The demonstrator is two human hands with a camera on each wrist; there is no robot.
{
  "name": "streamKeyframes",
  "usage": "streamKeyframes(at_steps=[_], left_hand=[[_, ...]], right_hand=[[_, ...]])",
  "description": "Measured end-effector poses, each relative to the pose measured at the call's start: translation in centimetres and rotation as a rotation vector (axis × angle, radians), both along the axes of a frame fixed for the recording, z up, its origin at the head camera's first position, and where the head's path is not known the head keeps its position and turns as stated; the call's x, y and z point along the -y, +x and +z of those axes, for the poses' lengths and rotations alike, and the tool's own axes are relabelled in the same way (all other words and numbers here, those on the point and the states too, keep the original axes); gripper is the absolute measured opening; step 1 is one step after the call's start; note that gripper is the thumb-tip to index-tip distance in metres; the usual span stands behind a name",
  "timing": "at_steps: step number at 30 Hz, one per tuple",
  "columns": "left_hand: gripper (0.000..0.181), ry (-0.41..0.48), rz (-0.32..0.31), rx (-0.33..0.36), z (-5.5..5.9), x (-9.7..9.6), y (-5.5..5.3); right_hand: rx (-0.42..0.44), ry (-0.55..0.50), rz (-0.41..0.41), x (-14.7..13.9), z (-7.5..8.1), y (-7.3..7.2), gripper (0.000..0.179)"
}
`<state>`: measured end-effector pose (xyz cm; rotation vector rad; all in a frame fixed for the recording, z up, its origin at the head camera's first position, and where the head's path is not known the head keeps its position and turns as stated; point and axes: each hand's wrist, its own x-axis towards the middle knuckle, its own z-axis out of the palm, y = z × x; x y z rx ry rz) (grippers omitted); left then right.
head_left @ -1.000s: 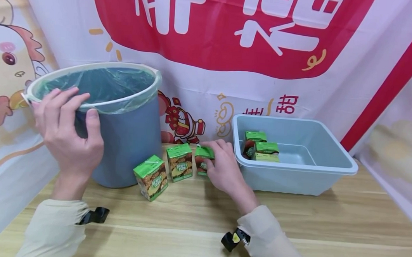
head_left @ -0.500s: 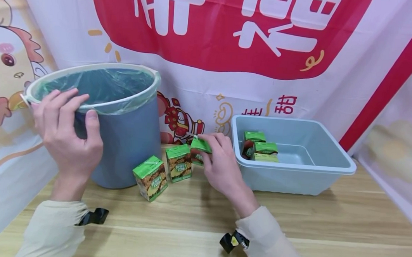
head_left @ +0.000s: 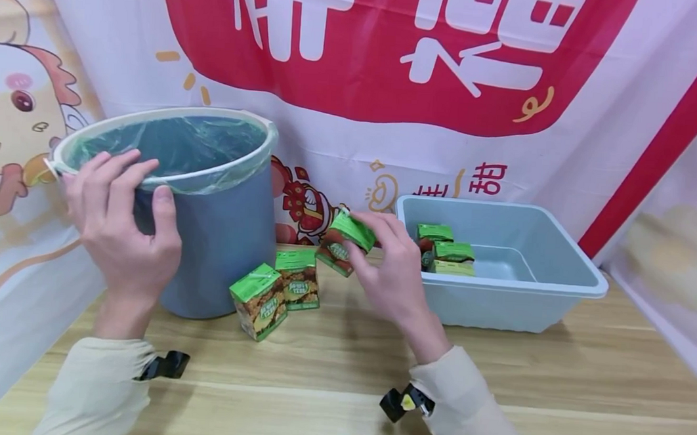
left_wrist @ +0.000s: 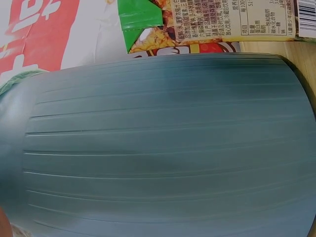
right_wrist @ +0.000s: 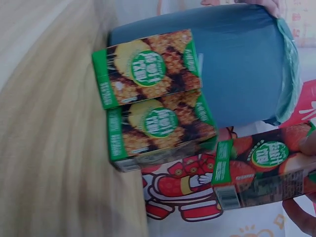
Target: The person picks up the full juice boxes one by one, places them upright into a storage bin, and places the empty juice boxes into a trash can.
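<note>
My right hand (head_left: 390, 266) holds a red drink carton (head_left: 347, 242) with a green top. The carton is tilted and raised above the table; fruit is pictured on its side in the right wrist view. Left of it, two brown-and-green cartons stand touching, the left one (head_left: 259, 305) slightly in front of the other (head_left: 298, 280). My left hand (head_left: 125, 232) rests at the near rim of a blue trash bin (head_left: 223, 237), its fingers loosely spread and its thumb outside. In the left wrist view the bin's ribbed wall (left_wrist: 163, 148) fills most of the picture.
A pale blue plastic basin (head_left: 498, 304) stands on the right, with several cartons (head_left: 453, 251) at its left end. The bin has a thin green liner (head_left: 211, 138). A printed cloth (head_left: 341, 132) hangs behind the wooden table (head_left: 292, 385).
My right hand has lifted the red carton off the table and tilted it. The middle carton has shifted left, against the left one. My left hand stays at the bin's rim.
</note>
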<state>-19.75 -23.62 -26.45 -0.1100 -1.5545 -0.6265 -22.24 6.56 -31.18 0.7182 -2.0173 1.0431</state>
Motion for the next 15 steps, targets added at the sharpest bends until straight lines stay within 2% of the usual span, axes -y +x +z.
streamKeyframes(at_steps=[3,6,15], left_hand=[[0.049,0.002,-0.004,-0.006,0.0,-0.1,0.0],[0.049,0.007,-0.001,-0.01,0.0,-0.1,0.0],[0.05,0.007,-0.003,-0.004,0.0,-0.1,0.0]], right_hand=[[-0.003,-0.034,-0.003,-0.2,0.6,-0.2,0.04],[0.029,-0.063,0.01,-0.3,1.4,-0.4,0.039],[0.116,-0.19,0.09,0.4,4.0,-1.5,0.04]])
